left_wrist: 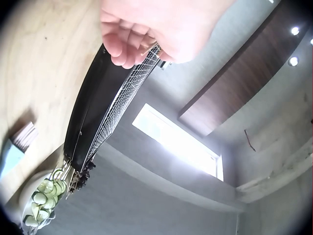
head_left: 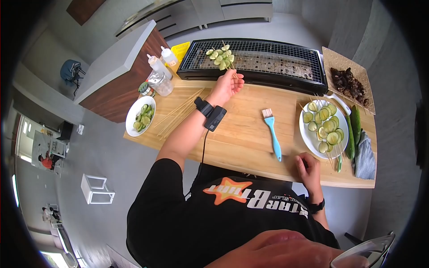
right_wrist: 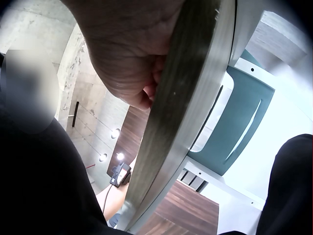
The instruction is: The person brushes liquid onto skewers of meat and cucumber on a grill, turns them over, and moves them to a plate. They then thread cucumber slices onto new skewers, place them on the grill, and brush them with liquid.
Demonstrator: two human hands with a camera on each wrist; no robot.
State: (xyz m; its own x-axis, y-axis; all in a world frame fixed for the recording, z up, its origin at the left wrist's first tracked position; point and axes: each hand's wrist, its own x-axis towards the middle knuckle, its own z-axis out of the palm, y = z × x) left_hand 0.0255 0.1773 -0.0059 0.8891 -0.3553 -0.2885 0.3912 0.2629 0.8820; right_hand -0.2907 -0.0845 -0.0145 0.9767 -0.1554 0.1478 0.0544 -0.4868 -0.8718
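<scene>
My left hand (head_left: pixel 229 85) pinches the thin sticks of some cucumber skewers (head_left: pixel 221 58) at the left end of the black grill (head_left: pixel 268 79). Their green slices overlap the wire mesh in the head view. Seen from the left wrist, the curled fingers (left_wrist: pixel 128 51) are beside the grill's front wall, with the slices hidden behind the hand. By the table's front edge rests my right hand (head_left: pixel 309 170), loosely curled and holding nothing. Nearest to it is a white plate (head_left: pixel 307 142) of cucumber skewers (head_left: pixel 328 125). A blue-handled basting brush (head_left: pixel 272 134) lies between the hands.
Bare bamboo sticks (head_left: pixel 178 111) and a bowl (head_left: pixel 129 120) of cucumber slices occupy the wooden table's left side. Squeeze bottles (head_left: pixel 156 64) and a glass jar (head_left: pixel 161 85) stand behind them. Whole cucumbers (head_left: pixel 350 138), a grey cloth (head_left: pixel 365 156) and a board (head_left: pixel 333 58) with dark skewers are right.
</scene>
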